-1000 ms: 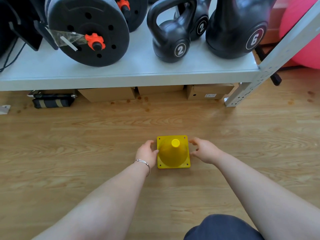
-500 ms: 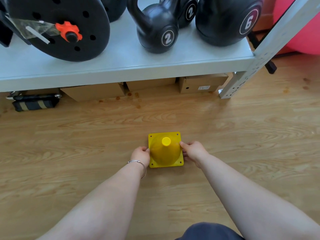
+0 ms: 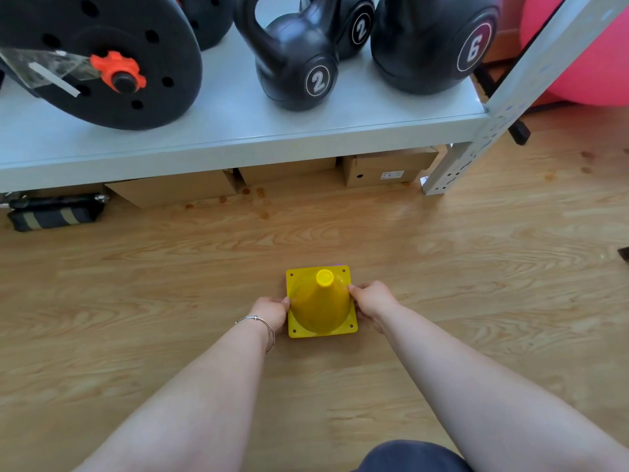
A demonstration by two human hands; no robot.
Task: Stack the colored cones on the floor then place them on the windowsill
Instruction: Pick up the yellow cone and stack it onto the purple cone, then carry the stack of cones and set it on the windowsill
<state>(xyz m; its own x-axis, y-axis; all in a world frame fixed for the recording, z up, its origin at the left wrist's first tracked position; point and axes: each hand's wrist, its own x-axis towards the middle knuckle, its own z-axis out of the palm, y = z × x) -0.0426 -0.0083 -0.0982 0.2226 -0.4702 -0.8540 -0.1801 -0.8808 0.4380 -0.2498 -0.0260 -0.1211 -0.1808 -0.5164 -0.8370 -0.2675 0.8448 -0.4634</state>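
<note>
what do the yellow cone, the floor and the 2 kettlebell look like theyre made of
Yellow cone: looks like moulded plastic, smooth and slightly glossy, with one even colour and small holes in the base corners.
Floor: wood or wood-look laminate, going by the printed-looking grain; which one is unclear.
Kettlebell marked 2: black with a dull sheen, probably a plastic or vinyl shell; the core is not visible.

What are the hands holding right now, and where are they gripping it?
Both hold the yellow cone on the floor: left hand and right hand grip opposite sides of its square base.
</note>
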